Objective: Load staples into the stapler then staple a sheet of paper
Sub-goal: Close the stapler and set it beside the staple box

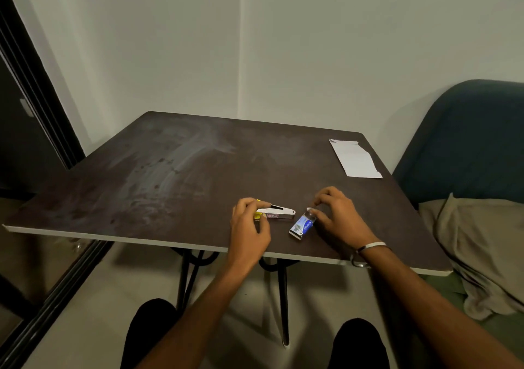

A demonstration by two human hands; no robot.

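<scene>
A small metal stapler [279, 214] with a yellow rear end lies on the dark table [158, 181] near the front edge. My left hand [249, 227] grips its yellow end. To its right lies a small blue and white staple box [302, 227]. The thumb and fingers of my right hand [337, 215] pinch the box's far end, where a pale bit shows; I cannot tell whether it is a flap or staples. A folded white sheet of paper [355, 158] rests at the far right corner of the table.
A dark blue chair [467, 141] with a beige cloth [476, 244] stands close to the table's right side. A dark door frame [37, 105] runs along the left. My knees show below the table's front edge.
</scene>
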